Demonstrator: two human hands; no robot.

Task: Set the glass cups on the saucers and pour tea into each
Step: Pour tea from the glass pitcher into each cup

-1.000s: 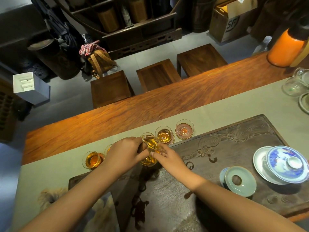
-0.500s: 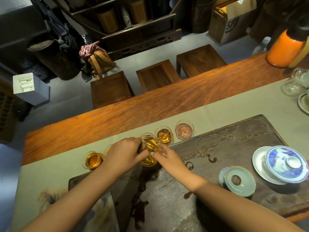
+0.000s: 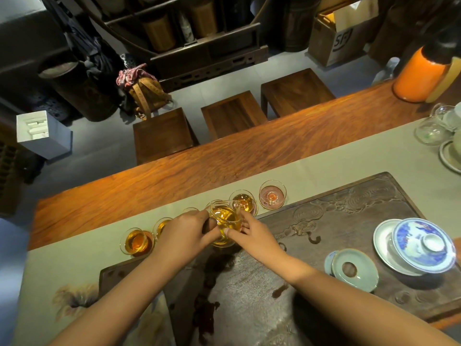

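Observation:
A row of small glass cups on saucers runs along the grey-green runner [image 3: 324,168]. The leftmost cup [image 3: 137,242] holds amber tea. My left hand [image 3: 187,231] partly hides a second cup [image 3: 161,224] and leaves only the rim of a third [image 3: 190,210] showing. Both hands grip a glass pitcher [image 3: 224,217] of tea, tilted over another glass [image 3: 220,243] in the row; my right hand [image 3: 252,233] holds its right side. Right of the pitcher stand a filled cup [image 3: 244,202] and an empty cup [image 3: 272,196] on a gold-rimmed saucer.
A dark carved tea tray [image 3: 349,211] lies in front of me with wet stains. On it are a blue-and-white lidded bowl [image 3: 424,245] and a pale green lid [image 3: 354,269]. An orange flask [image 3: 421,73] and glassware [image 3: 431,131] stand at the far right. Wooden stools [image 3: 232,113] stand beyond the table.

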